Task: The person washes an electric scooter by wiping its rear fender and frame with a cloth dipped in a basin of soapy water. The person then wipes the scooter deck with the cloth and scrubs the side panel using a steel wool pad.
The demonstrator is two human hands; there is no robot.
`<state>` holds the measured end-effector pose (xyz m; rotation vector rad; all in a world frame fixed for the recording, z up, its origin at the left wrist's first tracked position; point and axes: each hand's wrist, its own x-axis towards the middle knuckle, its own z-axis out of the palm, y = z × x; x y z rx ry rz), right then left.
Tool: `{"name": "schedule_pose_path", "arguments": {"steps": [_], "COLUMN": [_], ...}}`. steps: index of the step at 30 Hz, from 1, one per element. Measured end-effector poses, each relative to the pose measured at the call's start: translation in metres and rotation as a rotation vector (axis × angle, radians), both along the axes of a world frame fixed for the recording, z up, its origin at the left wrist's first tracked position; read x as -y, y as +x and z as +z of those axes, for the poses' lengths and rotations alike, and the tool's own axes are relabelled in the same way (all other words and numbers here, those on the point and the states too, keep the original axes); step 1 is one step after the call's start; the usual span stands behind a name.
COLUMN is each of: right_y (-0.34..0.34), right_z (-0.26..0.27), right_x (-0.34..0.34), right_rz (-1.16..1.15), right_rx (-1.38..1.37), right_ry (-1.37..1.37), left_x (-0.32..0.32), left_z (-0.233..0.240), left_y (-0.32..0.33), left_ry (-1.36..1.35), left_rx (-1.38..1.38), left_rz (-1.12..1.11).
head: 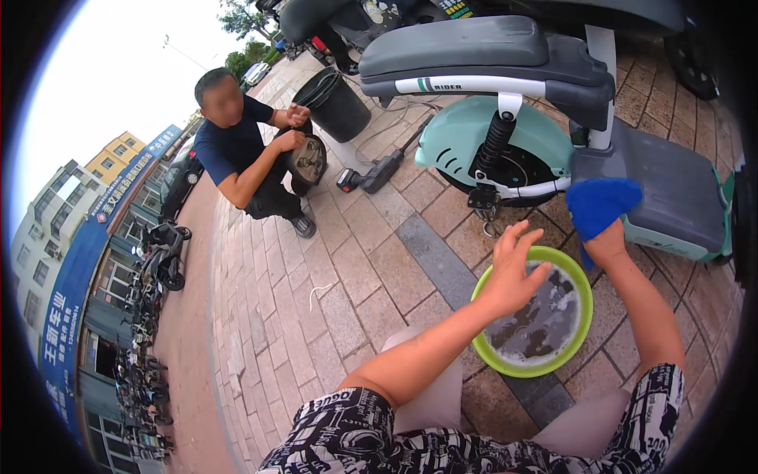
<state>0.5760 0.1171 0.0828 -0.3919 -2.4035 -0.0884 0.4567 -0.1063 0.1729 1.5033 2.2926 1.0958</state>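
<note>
My right hand (607,244) grips a blue cloth (603,204) and presses it against the lower frame of an electric scooter, by the front of its grey footboard (657,178). Fingers spread and holding nothing, my left hand (514,274) hovers over a lime-green basin (583,284). Murky, sudsy water (533,326) fills much of the basin, which stands on the paving between my knees and the scooter. Beside the cloth are the scooter's mint-green rear fender (462,127), a black coil shock absorber (496,142) and the white frame tube under its grey seat (456,50).
A person (237,142) squats at the left, handling a dark rounded item (309,159). Near them a cordless pressure washer gun (379,172) lies on the paving beside a black bucket (334,106). Other parked scooters (172,249) line the shopfronts across the road.
</note>
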Motion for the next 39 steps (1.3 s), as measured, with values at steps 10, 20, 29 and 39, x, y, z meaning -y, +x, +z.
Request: {"name": "schedule_pose_path", "arguments": {"steps": [10, 20, 29, 39], "right_y": [0.007, 0.182, 0.107, 0.198], "right_z": [-0.065, -0.137, -0.116, -0.108], "right_x": [-0.015, -0.092, -0.054, -0.113], "right_rz": [0.178, -0.144, -0.069, -0.121], "right_rx": [-0.107, 0.354, 0.225, 0.405], "right_ry": [-1.284, 0.035, 0.041, 0.351], "left_x": [0.022, 0.058, 0.034, 0.026], "left_z": [-0.023, -0.027, -0.039, -0.031], "left_y": [-0.002, -0.002, 0.027, 0.045], "left_ry": [-0.565, -0.81, -0.897, -0.889], "left_rx": [-0.071, -0.103, -0.189, -0.117], "left_rz": [-0.317, -0.404, -0.571, -0.566]}}
